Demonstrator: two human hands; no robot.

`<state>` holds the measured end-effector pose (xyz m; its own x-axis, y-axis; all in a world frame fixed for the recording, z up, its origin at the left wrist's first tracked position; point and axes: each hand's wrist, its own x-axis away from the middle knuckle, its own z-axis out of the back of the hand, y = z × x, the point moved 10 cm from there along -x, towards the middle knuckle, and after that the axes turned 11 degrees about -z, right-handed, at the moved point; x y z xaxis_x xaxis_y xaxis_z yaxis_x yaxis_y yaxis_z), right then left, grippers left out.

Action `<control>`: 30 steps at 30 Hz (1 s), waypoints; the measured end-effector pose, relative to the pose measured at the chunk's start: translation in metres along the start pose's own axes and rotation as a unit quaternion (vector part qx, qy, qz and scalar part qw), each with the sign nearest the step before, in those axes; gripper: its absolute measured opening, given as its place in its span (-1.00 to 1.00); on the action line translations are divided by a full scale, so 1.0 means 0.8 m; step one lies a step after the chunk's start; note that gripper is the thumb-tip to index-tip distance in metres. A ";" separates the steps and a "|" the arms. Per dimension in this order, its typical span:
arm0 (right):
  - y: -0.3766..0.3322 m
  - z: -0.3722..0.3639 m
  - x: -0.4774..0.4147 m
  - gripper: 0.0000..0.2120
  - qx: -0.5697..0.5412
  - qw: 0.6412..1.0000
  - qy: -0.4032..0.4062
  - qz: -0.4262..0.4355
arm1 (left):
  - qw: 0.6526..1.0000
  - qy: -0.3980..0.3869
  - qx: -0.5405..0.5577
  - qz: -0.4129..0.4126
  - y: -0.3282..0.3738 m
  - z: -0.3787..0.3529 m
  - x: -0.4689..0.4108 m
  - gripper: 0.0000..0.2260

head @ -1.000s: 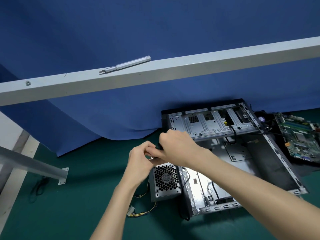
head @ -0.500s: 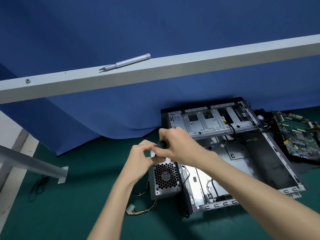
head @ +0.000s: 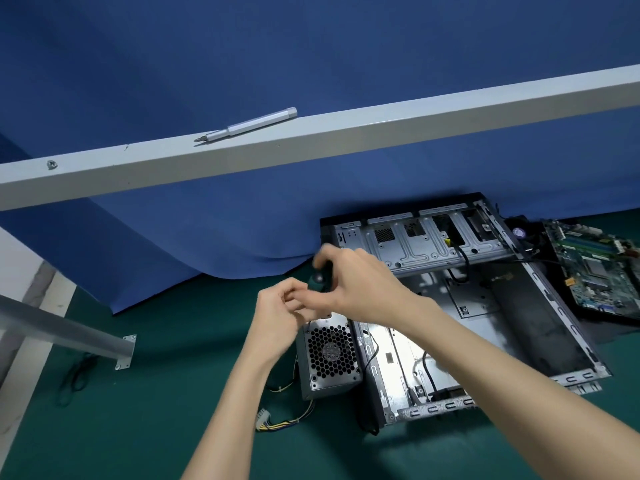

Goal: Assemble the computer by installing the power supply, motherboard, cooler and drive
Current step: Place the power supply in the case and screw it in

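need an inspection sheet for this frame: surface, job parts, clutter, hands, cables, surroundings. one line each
Surface: green mat, carrying the parts.
Job's things: open computer case lies on the mat; power supply stands outside it, to its left, fan grille towards the camera; motherboard lies outside, right of the case.
Clutter: silver screwdriver rests on the grey beam.
Grippers: right hand grips a black handle above the power supply, blurred; left hand beside it, fingers curled, contents hidden.
Cables: wires with a white plug trail from the power supply; black cable inside the case; dark cable loop far left.
Surroundings: blue cloth behind; grey bar lower left.
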<state>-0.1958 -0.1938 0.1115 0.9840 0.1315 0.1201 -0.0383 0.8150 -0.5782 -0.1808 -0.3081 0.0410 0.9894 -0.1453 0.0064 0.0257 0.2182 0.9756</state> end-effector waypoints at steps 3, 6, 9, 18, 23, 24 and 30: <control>0.000 0.001 0.002 -0.69 -0.023 1.000 0.001 0.011 | 0.999 -0.044 -0.010 -0.002 0.000 -0.009 -0.005 -0.73; 0.002 0.004 -0.004 -0.53 0.048 0.997 0.045 -0.032 | 0.997 -0.045 -0.060 -0.002 0.003 -0.014 -0.006 -0.74; 0.000 0.005 -0.006 -0.60 0.021 1.000 0.015 -0.001 | 0.999 -0.036 -0.012 0.006 0.000 -0.011 -0.007 -0.59; 0.004 -0.002 0.000 -0.58 0.019 1.000 0.000 -0.011 | 0.999 -0.014 -0.040 -0.008 0.003 0.006 -0.003 -0.68; 0.005 -0.012 -0.003 -0.52 0.037 0.999 0.007 -0.031 | 0.998 -0.041 -0.042 -0.017 0.009 -0.005 -0.002 -0.63; 0.004 -0.013 -0.002 -0.50 0.064 0.997 0.020 -0.038 | 0.997 -0.038 -0.057 -0.023 0.010 -0.005 -0.002 -0.61; 0.000 -0.015 0.007 -0.67 -0.053 0.998 -0.012 0.011 | 0.999 -0.049 -0.023 -0.006 -0.002 -0.001 -0.005 -0.65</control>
<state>-0.1878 -0.1995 0.1023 0.9788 0.1626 0.1244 -0.0400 0.7479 -0.6626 -0.1846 -0.3070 0.0394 0.9704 -0.2407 0.0179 0.0468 0.2604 0.9644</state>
